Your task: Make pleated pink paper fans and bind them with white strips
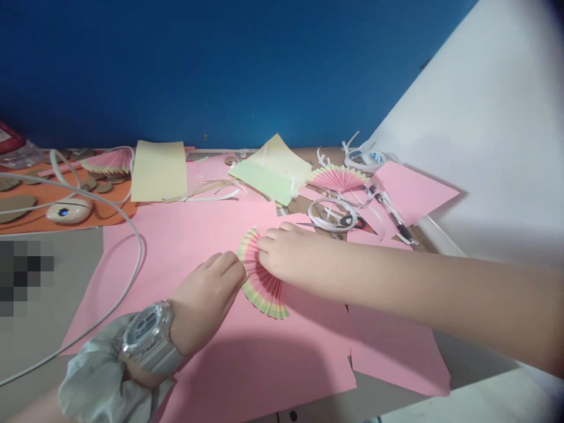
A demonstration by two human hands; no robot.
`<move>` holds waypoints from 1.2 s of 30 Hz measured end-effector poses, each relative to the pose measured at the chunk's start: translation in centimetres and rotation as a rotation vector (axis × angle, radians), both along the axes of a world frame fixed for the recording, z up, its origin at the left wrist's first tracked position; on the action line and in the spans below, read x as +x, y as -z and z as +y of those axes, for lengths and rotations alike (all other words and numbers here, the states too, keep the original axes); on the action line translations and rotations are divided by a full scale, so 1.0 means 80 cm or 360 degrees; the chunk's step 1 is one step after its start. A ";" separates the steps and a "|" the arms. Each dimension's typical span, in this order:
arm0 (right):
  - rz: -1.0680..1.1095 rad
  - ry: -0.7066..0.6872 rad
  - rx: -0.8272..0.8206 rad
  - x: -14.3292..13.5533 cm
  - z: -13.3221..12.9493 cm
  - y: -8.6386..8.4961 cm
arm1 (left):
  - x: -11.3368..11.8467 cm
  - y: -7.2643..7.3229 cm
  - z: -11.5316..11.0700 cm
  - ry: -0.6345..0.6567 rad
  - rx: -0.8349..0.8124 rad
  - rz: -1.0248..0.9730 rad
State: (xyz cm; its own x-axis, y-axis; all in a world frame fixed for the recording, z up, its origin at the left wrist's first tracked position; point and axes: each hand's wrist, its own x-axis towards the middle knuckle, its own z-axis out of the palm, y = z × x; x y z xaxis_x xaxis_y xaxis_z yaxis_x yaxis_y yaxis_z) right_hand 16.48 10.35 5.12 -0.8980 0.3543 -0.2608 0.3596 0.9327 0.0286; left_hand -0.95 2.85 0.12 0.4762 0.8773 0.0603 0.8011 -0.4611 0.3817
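Note:
A pleated paper fan, pink with a yellow and green rim, is spread out over a large pink paper sheet. With fingers curled, my left hand grips the fan's left rim. My right hand reaches in from the right and lies over the fan's middle, its fingers bent down onto the pleats. The right fingertips and part of the fan are hidden beneath that hand. A watch and a grey scrunchie are on my left wrist.
Behind are another paper fan, scissors, a white strip coil, a pen and yellow-green paper. At left, a white mouse and a cable lie near an orange mat. A blue panel stands behind.

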 end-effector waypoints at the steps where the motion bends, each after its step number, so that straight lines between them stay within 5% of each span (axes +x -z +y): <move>1: -0.0057 -0.0008 0.0013 -0.001 0.000 -0.001 | 0.000 0.000 0.000 0.0001 0.0007 0.0001; 7: -0.0224 0.0006 0.0013 0.001 0.000 -0.008 | 0.000 0.001 0.000 0.0011 0.0023 -0.0011; 25: -0.0023 -0.0042 0.0111 0.023 0.008 0.001 | -0.001 0.002 0.000 -0.0004 -0.0032 -0.0021; 31: 0.0061 0.0134 0.0036 0.053 0.019 -0.016 | -0.001 0.004 0.000 -0.0013 -0.0021 -0.0075; 36: 0.0261 0.0352 -0.0105 0.073 0.013 -0.008 | -0.001 0.003 -0.001 -0.0013 -0.0070 -0.0155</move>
